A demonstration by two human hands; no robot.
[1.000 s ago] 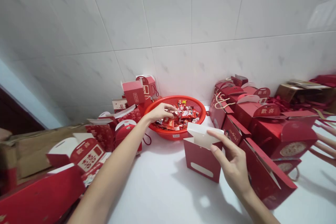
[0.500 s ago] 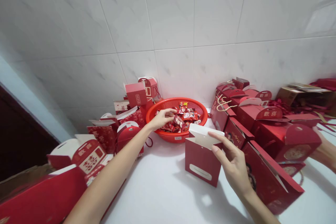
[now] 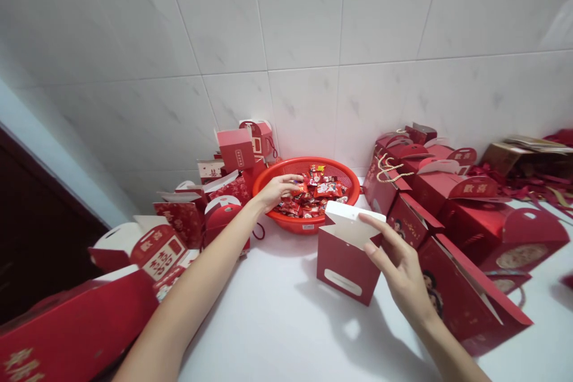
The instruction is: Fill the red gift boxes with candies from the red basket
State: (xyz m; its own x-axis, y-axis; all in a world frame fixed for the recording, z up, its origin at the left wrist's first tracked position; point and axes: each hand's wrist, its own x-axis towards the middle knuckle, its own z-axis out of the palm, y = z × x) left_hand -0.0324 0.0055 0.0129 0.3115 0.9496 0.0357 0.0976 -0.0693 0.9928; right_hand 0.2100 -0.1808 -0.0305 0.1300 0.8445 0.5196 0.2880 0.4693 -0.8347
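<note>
My left hand (image 3: 280, 191) is over the left part of an orange-red plastic basket (image 3: 304, 225), its fingers stretched over wrapped candies (image 3: 329, 189). No candy shows clearly in its grasp. To the right of the basket's front, a small red gift box (image 3: 342, 265) stands upright on the white table with its top open and a white flap raised. My right hand (image 3: 400, 262) grips the right side of its rim, fingers on the flap and thumb at the front edge. The bottom of the box is hidden from view.
Several red gift boxes (image 3: 161, 250) crowd the left side, a large one (image 3: 85, 322) nearest. More red boxes and bags (image 3: 470, 209) are packed on the right. Farther right are a cardboard box (image 3: 505, 158) and red ribbons. A tiled wall (image 3: 304, 101) rises behind.
A blurred dark red candy beside my left fingers no longer shows there. My left hand stays over the basket. Another person's hand at the right edge has left view. The view has shifted slightly.
</note>
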